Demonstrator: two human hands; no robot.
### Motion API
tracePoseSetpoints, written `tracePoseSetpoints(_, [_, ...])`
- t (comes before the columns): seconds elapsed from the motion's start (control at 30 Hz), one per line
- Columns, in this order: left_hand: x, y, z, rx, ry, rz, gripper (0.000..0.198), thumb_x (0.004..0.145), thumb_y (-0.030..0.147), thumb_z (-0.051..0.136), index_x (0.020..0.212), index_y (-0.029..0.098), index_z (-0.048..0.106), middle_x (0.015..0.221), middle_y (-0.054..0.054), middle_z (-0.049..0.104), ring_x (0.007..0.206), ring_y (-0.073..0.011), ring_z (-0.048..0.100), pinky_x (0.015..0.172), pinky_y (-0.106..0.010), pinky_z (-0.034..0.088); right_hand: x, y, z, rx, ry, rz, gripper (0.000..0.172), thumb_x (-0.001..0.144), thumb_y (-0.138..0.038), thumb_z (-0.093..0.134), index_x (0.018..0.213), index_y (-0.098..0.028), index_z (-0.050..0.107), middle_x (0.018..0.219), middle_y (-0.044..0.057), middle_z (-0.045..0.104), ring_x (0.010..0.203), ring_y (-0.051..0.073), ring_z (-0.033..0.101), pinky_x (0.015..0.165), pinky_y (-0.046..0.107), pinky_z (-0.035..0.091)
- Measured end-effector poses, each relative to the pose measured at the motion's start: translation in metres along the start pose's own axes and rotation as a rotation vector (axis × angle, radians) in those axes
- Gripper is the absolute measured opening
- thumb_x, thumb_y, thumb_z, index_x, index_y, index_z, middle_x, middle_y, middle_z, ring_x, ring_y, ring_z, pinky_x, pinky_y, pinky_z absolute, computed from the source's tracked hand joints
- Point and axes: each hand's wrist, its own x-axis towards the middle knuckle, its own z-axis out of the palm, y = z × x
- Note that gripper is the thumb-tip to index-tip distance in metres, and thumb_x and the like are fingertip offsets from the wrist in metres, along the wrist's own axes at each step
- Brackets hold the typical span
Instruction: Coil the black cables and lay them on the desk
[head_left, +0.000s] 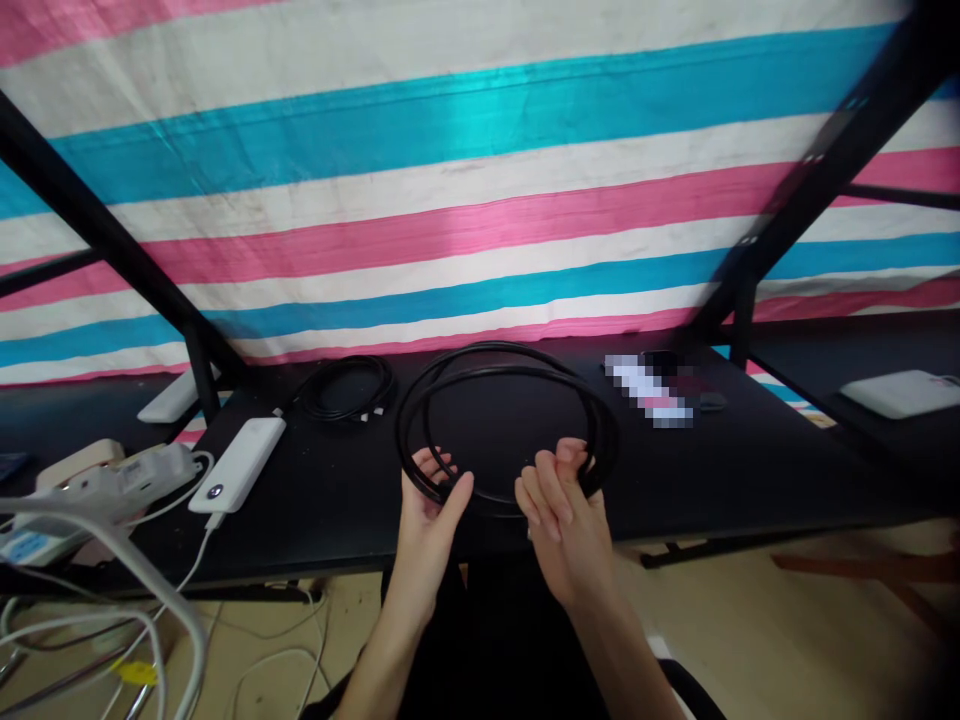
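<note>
A thick black cable (504,372) is wound into a large loop of several turns over the black table (322,500). My left hand (431,500) holds the loop's near-left part, fingers curled around the strands and thumb out. My right hand (561,500) grips the loop's near-right part, fingers bent around the cable.
A smaller coiled black cable (346,388) lies behind and to the left. A white power bank (238,464) with a white lead sits left of it, beside a power strip (112,480) and loose cords. A blurred object (649,392) lies at the back right. Black frame legs stand on both sides.
</note>
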Motion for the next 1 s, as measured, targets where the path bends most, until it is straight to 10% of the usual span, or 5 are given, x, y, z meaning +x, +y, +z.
tracePoseSetpoints(0.3, [0.006, 0.017, 0.011, -0.638, 0.158, -0.417, 0.02, 0.08, 0.001, 0.057, 0.09, 0.015, 0.048, 0.098, -0.013, 0.066, 0.091, -0.0217, 0.068, 0.08, -0.03, 0.055, 0.003, 0.013, -0.012, -0.101, -0.078, 0.047, 0.025, 0.089, -0.041, 0.059, 0.075, -0.021, 0.057, 0.044, -0.011, 0.029, 0.039, 0.004, 0.021, 0.047, 0.016, 0.033])
tracePoseSetpoints(0.5, [0.007, 0.011, 0.009, -0.71, 0.225, -0.468, 0.006, 0.086, 0.013, 0.056, 0.091, 0.015, 0.055, 0.076, -0.001, 0.062, 0.056, -0.0077, 0.06, 0.057, -0.02, 0.054, 0.005, 0.028, -0.018, -0.459, -0.154, 0.016, 0.032, 0.093, -0.046, 0.048, 0.079, -0.019, 0.055, 0.041, -0.009, 0.04, 0.036, 0.006, 0.039, 0.045, 0.02, 0.037])
tracePoseSetpoints(0.77, [0.024, -0.002, -0.009, -0.431, 0.222, -0.055, 0.041, 0.063, 0.025, 0.08, 0.088, 0.022, 0.047, 0.052, 0.014, 0.032, 0.034, 0.0006, 0.028, 0.034, -0.01, 0.021, 0.028, 0.034, -0.046, -0.677, -0.086, 0.158, 0.039, 0.08, -0.044, 0.065, 0.104, -0.016, 0.054, 0.047, -0.011, 0.043, 0.042, 0.01, 0.053, 0.047, 0.02, 0.042])
tracePoseSetpoints(1.0, [0.046, -0.019, -0.007, -0.12, 0.068, -0.183, 0.056, 0.058, 0.033, 0.082, 0.102, 0.026, 0.049, 0.044, 0.015, 0.032, 0.028, -0.0009, 0.025, 0.033, -0.012, 0.013, 0.037, 0.021, -0.073, -0.658, 0.13, 0.276, 0.06, 0.06, -0.049, 0.078, 0.106, -0.015, 0.058, 0.05, -0.012, 0.04, 0.028, -0.001, 0.021, 0.028, 0.013, 0.018])
